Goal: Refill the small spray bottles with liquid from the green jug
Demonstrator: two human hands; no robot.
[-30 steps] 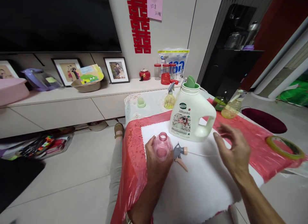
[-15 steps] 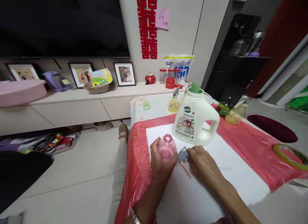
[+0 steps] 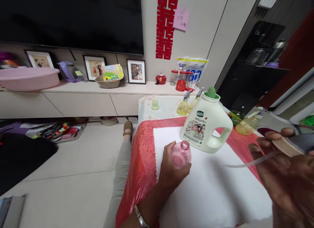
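My left hand (image 3: 171, 167) is wrapped round a pink see-through bottle (image 3: 181, 156), whose open neck points up above the white sheet. Close to the camera at the right edge, my right hand (image 3: 289, 175) grips a spray bottle nozzle (image 3: 290, 143) with a grey head and a peach-coloured collar. A thin clear tube hangs from it towards the left. Part of the nozzle is cut off by the frame. Just beyond the pink bottle stands a large pale green jug (image 3: 203, 123) with a printed label, a handle and a green scoop-like piece (image 3: 211, 91) in its mouth.
Yellowish spray bottles (image 3: 183, 107) stand behind the jug, with another yellowish bottle (image 3: 246, 126) to its right. A light green cap (image 3: 155, 105) sits at the table's far left. Red plastic (image 3: 139, 149) borders the white sheet (image 3: 208, 195). Beyond is a low cabinet (image 3: 85, 102) with framed pictures.
My right hand has lifted the spray nozzle off the sheet, bringing it up and right towards the camera. The left hand still holds the pink bottle. The view has shifted somewhat.
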